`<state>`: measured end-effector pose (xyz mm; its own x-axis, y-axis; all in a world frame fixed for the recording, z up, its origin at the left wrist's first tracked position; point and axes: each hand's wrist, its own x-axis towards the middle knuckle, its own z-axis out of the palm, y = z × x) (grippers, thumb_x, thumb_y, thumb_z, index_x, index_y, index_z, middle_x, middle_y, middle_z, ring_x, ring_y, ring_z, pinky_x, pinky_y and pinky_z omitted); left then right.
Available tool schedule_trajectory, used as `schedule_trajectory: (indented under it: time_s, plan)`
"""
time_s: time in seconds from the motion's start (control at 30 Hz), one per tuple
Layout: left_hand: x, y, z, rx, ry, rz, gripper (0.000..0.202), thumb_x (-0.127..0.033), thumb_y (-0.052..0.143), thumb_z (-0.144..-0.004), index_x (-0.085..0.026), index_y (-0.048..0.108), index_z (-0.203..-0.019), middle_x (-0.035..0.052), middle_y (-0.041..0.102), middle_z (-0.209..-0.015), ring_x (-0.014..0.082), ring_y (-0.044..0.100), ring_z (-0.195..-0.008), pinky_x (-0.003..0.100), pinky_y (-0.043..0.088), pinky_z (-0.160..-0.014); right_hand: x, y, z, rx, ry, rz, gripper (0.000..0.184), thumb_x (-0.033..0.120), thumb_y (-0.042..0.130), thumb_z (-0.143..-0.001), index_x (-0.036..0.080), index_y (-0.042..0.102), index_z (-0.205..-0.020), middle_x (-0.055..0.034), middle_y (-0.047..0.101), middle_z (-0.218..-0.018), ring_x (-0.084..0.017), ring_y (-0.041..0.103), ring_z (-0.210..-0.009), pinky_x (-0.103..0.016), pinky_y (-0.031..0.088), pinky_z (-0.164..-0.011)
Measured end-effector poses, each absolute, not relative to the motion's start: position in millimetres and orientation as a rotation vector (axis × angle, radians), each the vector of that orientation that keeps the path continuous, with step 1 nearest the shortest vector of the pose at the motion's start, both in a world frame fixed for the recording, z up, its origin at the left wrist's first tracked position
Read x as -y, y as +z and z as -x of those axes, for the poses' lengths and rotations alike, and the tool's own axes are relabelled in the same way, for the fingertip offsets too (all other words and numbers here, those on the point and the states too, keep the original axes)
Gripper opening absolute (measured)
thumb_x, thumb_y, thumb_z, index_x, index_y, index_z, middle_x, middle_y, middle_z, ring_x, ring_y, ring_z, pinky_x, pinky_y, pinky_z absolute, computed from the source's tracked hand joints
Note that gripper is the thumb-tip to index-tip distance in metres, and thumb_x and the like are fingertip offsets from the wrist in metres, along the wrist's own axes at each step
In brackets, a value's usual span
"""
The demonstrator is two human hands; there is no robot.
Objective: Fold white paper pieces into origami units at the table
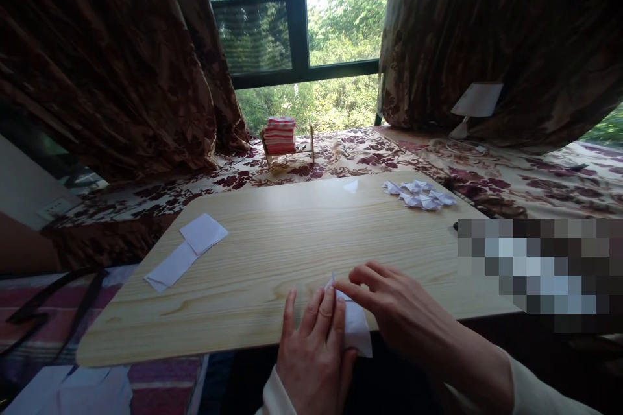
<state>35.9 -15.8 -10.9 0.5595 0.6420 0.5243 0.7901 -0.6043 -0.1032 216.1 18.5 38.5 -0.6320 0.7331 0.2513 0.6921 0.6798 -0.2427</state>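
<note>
A partly folded piece of white paper (357,331) lies at the near edge of the table, with a small pointed corner standing up at its far end. My left hand (314,343) rests on its left side, fingers stretched out and pressing it flat. From the right, my right hand (389,298) reaches over with the index finger at the folded top, the other fingers curled. Its thumb is hidden, but the fold appears pinched there. Several folded white paper pieces (421,194) sit in a cluster at the table's far right.
Flat white paper sheets (187,253) lie on the left of the wooden table (263,240). More paper (73,392) is at the lower left. Beyond the table are a small rack with red-striped cloths (280,135), a white lamp (477,100) and curtains. A blurred patch covers the right.
</note>
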Motion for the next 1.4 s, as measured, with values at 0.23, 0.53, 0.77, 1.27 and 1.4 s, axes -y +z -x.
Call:
schedule_trajectory:
  time_s: [0.23, 0.53, 0.77, 1.27, 1.4]
  plan:
    - [14.9, -24.0, -40.1, 1.246, -0.779, 2.434, 0.044, -0.044, 0.042, -0.09, -0.015, 0.056, -0.121, 0.0067, 0.055, -0.131, 0.0218, 0.043, -0.124, 0.046, 0.002, -0.113, -23.3, 41.2, -213.3, 2.609, 0.131, 1.126, 0.023, 0.006, 0.049, -0.083, 0.021, 0.059, -0.097, -0.0054, 0.058, -0.091, -0.019, 0.049, -0.08, -0.031, 0.039, -0.071]
    - [15.2, -21.8, -38.6, 1.239, -0.787, 2.443, 0.043, -0.042, 0.042, -0.09, -0.015, 0.055, -0.122, 0.007, 0.055, -0.132, 0.0213, 0.043, -0.124, 0.045, 0.002, -0.113, -22.7, 42.9, -214.4, 2.596, 0.099, 1.157, 0.024, 0.006, 0.049, -0.083, 0.021, 0.06, -0.097, -0.0044, 0.059, -0.089, -0.019, 0.049, -0.078, -0.03, 0.037, -0.066]
    - [15.3, -22.3, -39.5, 1.244, -0.789, 2.434, 0.044, -0.041, 0.037, -0.092, -0.015, 0.056, -0.121, 0.0071, 0.056, -0.13, 0.0223, 0.044, -0.123, 0.046, 0.006, -0.112, -23.8, 40.4, -215.8, 2.615, 0.079, 1.123, 0.026, 0.007, 0.052, -0.085, 0.024, 0.059, -0.104, -0.0033, 0.058, -0.091, -0.019, 0.048, -0.078, -0.03, 0.036, -0.066]
    - [15.9, -17.4, -39.0, 1.23, -0.74, 2.428, 0.042, -0.039, 0.04, -0.091, -0.015, 0.056, -0.122, 0.006, 0.054, -0.132, 0.0225, 0.045, -0.122, 0.045, 0.004, -0.113, -25.5, 36.4, -219.5, 2.61, 0.002, 1.102, 0.026, 0.004, 0.051, -0.081, 0.021, 0.061, -0.098, -0.0039, 0.059, -0.09, -0.018, 0.049, -0.079, -0.03, 0.037, -0.069]
    - [14.7, -22.0, -38.5, 1.226, -0.746, 2.429, 0.04, -0.038, 0.041, -0.091, -0.015, 0.057, -0.12, 0.0058, 0.057, -0.129, 0.0224, 0.044, -0.123, 0.045, 0.004, -0.113, -26.7, 37.4, -211.4, 2.659, -0.002, 1.1, 0.02, 0.011, 0.053, -0.084, 0.022, 0.062, -0.098, -0.004, 0.06, -0.091, -0.019, 0.05, -0.08, -0.032, 0.037, -0.069]
